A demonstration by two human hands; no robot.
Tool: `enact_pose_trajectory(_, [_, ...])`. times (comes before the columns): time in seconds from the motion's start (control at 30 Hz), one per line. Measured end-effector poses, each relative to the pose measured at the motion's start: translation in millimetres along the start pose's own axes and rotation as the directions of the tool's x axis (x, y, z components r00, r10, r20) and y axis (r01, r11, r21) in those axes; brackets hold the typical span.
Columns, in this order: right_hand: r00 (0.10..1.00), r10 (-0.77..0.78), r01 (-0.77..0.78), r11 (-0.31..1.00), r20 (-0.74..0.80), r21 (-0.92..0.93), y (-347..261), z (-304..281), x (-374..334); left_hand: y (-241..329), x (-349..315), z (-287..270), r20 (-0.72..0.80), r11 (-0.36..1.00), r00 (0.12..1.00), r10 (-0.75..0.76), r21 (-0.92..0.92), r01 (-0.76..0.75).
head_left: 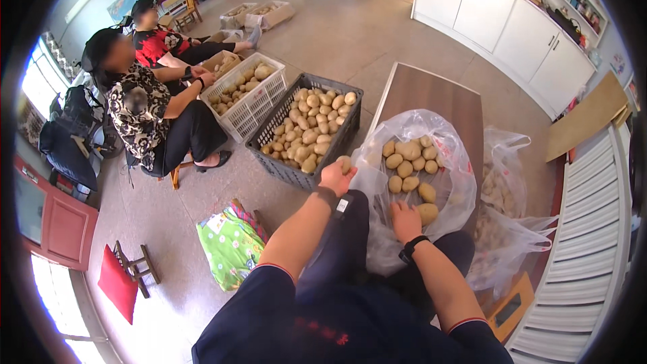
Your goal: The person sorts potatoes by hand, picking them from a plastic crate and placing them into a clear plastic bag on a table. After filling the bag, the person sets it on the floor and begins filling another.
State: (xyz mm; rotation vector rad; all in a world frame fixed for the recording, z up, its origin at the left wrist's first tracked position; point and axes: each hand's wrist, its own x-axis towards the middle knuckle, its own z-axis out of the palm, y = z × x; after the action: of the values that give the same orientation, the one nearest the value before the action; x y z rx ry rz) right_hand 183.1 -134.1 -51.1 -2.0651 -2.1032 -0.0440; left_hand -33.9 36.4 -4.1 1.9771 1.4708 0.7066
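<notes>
A potato (345, 163) is in the fingers of my left hand (335, 178), held between the dark crate and the plastic bag. The clear plastic bag (450, 136) lies spread wide on a brown-topped table, with several loose potatoes (408, 150) inside it. My right hand (406, 222) reaches into the near part of this bag, fingers stretched out. Beside those fingers rests a larger potato (427, 214), and another potato (426, 193) lies just beyond. To the left of the bag, the dark plastic crate (288, 174) is heaped with potatoes.
Two people (138, 104) sit at the left by a white crate (236, 121) of potatoes. Full plastic bags (499, 182) stand right of the table (431, 91). A green cushion (229, 246) and a red-topped stool (118, 283) are at the lower left. White cabinets (485, 7) line the back right.
</notes>
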Motion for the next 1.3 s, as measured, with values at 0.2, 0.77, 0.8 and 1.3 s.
enact_pose_trajectory(0.2, [0.997, -0.021, 0.023, 1.000, 0.071, -0.019, -6.1, 15.2, -10.9, -52.1, 1.4, -44.1, -0.111, 0.979, 0.983, -0.149, 0.125, 0.163])
enact_pose_trajectory(0.77, [0.999, -0.035, 0.036, 0.999, 0.029, -0.028, -16.4, 5.8, -6.5, 43.1, -39.7, 57.0, 0.564, 0.120, 0.825, 0.027, -0.821, 0.558])
enact_pose_trajectory(0.8, [0.999, -0.029, 0.030, 0.999, 0.026, -0.026, -15.5, 6.1, -6.7, 43.2, -44.6, 61.6, 0.586, 0.178, 0.810, -0.013, -0.796, 0.579])
enact_pose_trajectory(1.3, [0.984, 0.130, -0.053, 0.867, -0.122, 0.495, -11.3, -21.2, -4.3, 38.1, -50.1, 75.0, 0.581, 0.290, 0.811, -0.069, -0.766, 0.573])
